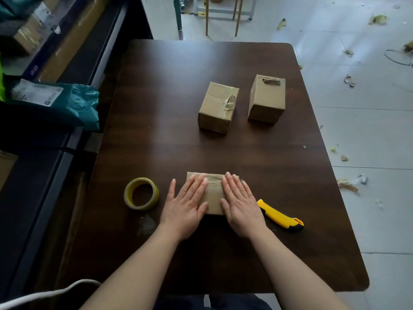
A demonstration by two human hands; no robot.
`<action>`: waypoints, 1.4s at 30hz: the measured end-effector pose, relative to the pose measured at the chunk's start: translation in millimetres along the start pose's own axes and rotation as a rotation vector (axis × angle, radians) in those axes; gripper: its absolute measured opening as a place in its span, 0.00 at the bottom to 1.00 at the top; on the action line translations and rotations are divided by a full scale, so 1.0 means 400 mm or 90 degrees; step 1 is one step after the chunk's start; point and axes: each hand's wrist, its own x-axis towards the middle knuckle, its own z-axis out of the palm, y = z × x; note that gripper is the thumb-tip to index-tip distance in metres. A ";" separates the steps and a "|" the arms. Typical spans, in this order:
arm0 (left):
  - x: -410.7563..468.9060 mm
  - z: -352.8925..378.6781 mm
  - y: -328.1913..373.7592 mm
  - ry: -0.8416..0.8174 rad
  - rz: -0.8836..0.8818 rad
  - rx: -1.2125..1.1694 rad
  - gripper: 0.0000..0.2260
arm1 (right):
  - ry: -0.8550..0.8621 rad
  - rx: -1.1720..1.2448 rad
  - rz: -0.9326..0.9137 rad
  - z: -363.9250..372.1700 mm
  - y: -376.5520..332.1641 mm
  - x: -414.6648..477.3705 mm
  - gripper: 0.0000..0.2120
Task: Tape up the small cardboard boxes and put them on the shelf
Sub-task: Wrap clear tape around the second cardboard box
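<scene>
Both hands flat on the small cardboard box (213, 193) at the table's (178, 86) near edge: left hand (186, 205) and right hand (240, 205), fingers straight and together, pressing, not gripping. Tape roll (141, 193) left, yellow utility knife (280, 215) right.

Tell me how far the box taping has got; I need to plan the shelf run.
Done: nothing clearly; no box can be seen moved off the table yet. In hand: the left hand and right hand press flat on the near box, with clear tape across its top. Left: the torn box and the upright box wait further back; the tape roll and yellow knife lie idle.
</scene>
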 end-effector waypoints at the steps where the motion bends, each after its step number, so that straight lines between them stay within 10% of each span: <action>1: -0.003 0.001 0.003 -0.007 -0.009 -0.009 0.30 | -0.003 0.007 0.007 0.003 -0.001 -0.002 0.32; 13: 0.004 0.002 0.027 0.010 -0.176 -0.504 0.40 | 0.084 0.306 0.140 0.044 -0.055 0.004 0.30; 27: 0.030 -0.029 0.014 -0.023 -0.293 -0.667 0.42 | 0.038 0.692 0.382 0.011 -0.044 0.040 0.26; 34: 0.058 -0.080 -0.013 0.085 -0.416 -0.909 0.09 | 0.107 0.997 0.489 -0.062 0.004 0.063 0.19; 42: 0.039 -0.144 -0.034 0.184 -0.373 -0.781 0.17 | 0.236 0.949 0.433 -0.135 -0.031 0.055 0.14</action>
